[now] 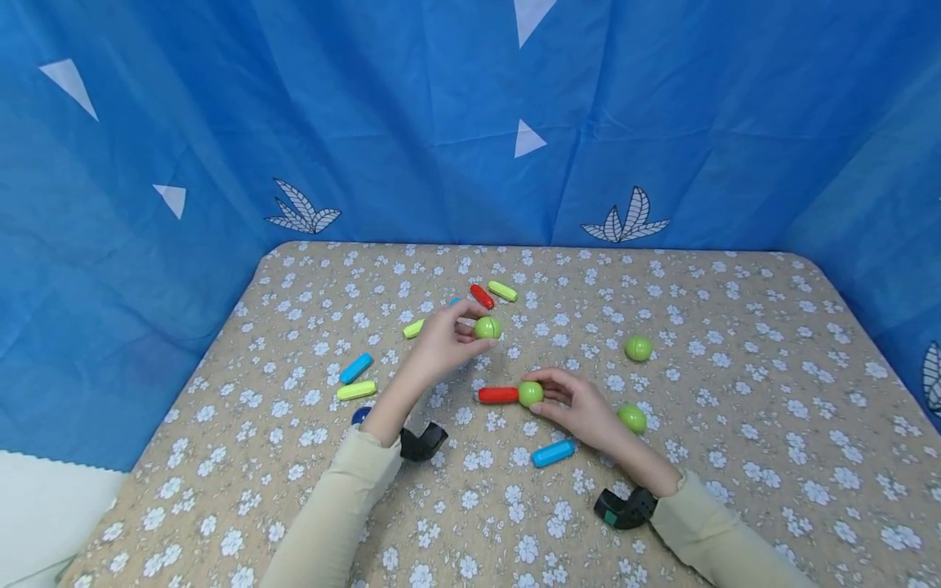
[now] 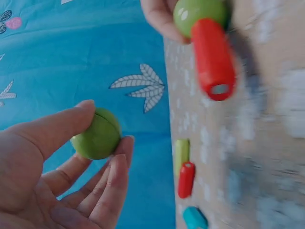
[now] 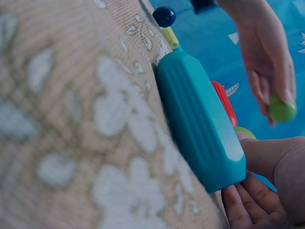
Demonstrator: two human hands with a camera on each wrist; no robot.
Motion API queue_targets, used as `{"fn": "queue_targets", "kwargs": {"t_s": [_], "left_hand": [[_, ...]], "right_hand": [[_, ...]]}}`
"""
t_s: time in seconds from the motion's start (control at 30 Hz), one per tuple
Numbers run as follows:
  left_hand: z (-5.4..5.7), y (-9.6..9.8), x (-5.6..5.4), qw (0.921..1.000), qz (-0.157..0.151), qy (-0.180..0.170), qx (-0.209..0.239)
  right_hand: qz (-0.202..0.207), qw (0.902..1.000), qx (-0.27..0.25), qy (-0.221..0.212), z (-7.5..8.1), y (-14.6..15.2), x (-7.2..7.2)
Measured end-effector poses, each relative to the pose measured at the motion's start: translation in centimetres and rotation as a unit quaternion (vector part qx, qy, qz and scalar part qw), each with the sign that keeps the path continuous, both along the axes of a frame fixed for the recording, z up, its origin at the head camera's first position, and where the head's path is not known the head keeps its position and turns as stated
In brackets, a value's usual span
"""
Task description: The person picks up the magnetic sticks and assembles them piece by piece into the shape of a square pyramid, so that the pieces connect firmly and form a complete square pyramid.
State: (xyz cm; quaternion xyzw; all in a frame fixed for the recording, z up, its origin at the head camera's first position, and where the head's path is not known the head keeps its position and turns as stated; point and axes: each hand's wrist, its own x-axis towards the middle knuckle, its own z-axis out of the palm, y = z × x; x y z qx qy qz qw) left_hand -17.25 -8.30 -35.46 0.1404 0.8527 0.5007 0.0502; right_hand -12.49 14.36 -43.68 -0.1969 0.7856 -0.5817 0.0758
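My left hand (image 1: 443, 339) pinches a green ball (image 1: 488, 327) between thumb and fingertips, raised off the cloth in the left wrist view (image 2: 97, 136). Lower and to the right, my right hand (image 1: 581, 411) holds another green ball (image 1: 530, 394) by thumb and fingers. That ball touches one end of a red rod (image 1: 498, 395), which points left toward the other hand. A silvery spot shows on the rod's free end in the left wrist view. Just below the right hand lies a blue rod (image 1: 553, 453), seen large in the right wrist view (image 3: 200, 124).
Two more green balls (image 1: 638, 348) lie right of the right hand. Beyond the left hand are a red rod (image 1: 481, 296) and a yellow-green rod (image 1: 503, 291). Blue (image 1: 356, 368) and yellow-green rods (image 1: 356, 390) and a dark blue ball (image 1: 361, 415) lie left. Blue curtains (image 1: 470, 122) border the flowered tablecloth.
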Motion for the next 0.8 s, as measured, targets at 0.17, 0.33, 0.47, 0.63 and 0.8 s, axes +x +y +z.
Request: {"fn": "queue_targets", "kwargs": {"t_s": [0.17,0.33,0.47,0.63,0.8], "left_hand": [[-1.6,-1.6,2.5,0.9998,0.012,0.006,-0.015],[-3.1,-2.5,4.1,0.9992,-0.003,-0.002,-0.039],[-3.6,-2.7,4.6,0.9993,-0.001,-0.016,-0.034],[-4.1,-2.9,4.6,0.9987,-0.004,-0.015,-0.048],[-5.0,-2.8,4.3,0.9987,-0.023,-0.006,-0.046]], "right_hand": [[-0.005,1.0,0.006,-0.003,0.1,0.1,0.0],[-0.007,1.0,0.002,-0.004,0.1,0.0,0.0],[-0.011,0.9999,0.001,-0.011,0.0,-0.1,0.0],[-0.022,0.9996,0.004,-0.016,-0.1,-0.2,0.0],[-0.037,0.9993,0.006,-0.01,-0.1,-0.1,0.0]]}}
